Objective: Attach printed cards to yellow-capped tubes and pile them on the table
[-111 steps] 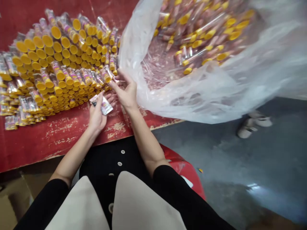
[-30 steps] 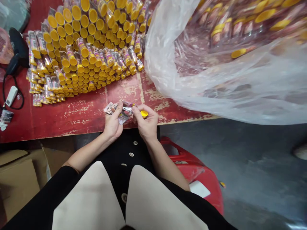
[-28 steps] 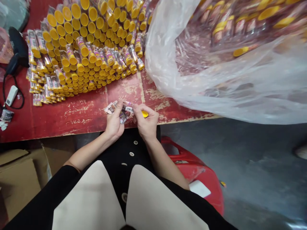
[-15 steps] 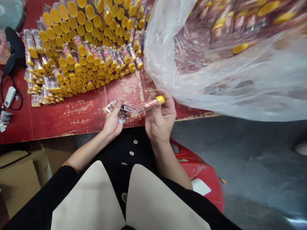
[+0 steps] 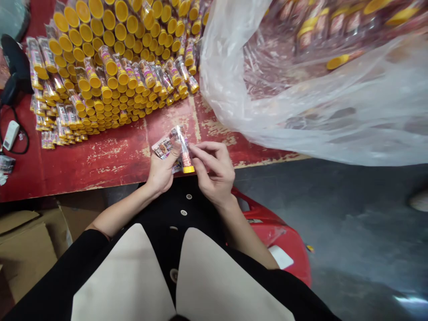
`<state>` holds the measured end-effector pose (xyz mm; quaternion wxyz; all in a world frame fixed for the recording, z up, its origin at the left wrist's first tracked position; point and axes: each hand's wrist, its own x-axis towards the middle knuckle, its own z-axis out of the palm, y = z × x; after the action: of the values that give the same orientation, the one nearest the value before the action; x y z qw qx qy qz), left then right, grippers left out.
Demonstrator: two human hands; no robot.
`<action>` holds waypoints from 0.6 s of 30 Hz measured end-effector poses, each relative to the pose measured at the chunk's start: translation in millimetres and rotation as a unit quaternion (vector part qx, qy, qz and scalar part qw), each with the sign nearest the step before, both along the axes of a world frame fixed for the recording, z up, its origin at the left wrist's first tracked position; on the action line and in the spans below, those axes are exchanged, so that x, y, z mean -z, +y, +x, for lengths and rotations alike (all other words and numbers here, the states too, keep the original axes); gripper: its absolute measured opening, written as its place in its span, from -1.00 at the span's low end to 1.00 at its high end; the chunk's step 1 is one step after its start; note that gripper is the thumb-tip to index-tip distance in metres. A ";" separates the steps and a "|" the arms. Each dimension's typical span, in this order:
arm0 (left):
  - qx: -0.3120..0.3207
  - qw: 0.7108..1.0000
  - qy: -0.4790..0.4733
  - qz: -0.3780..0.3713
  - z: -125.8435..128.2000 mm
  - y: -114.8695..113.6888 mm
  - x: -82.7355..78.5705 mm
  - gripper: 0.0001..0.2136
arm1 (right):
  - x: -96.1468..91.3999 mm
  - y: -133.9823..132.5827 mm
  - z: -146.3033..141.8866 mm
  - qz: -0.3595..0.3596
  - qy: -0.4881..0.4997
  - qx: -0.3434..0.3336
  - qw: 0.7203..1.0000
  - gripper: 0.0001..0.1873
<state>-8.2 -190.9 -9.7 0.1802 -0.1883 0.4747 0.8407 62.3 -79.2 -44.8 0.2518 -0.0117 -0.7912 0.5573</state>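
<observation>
My left hand is closed around several printed labels and a clear plastic tube, its thumb lying against the tube. The tube stands nearly upright in view, pink contents inside, its yellow cap pointing toward me. From the right, my right hand has its thumb and index fingertips at the tube's side, above the cap. Whether these fingertips also pinch a label edge is too small to tell. Both hands are over the front edge of the red table.
A large stack of yellow-capped tubes fills the table's back left. At right lies a big translucent plastic bag with more capped tubes. A black handheld scanner sits far left. Below are cardboard boxes and a red stool.
The tube has turned from pointing left, cap in my right hand, to upright with its cap toward me, against my left hand. My right hand has moved left and shifted its grip off the cap.
</observation>
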 end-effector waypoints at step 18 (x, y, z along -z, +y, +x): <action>0.074 0.997 -0.014 -0.026 4.7 -1.3 1.4 -0.49 | 3.5 -15.8 -19.9 -0.019 0.053 0.171 0.984 -0.77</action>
<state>-3.5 -192.2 -11.1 0.2434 -0.1691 0.5063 0.8098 42.4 -95.1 -48.2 0.3846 -0.1219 -0.7522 0.5210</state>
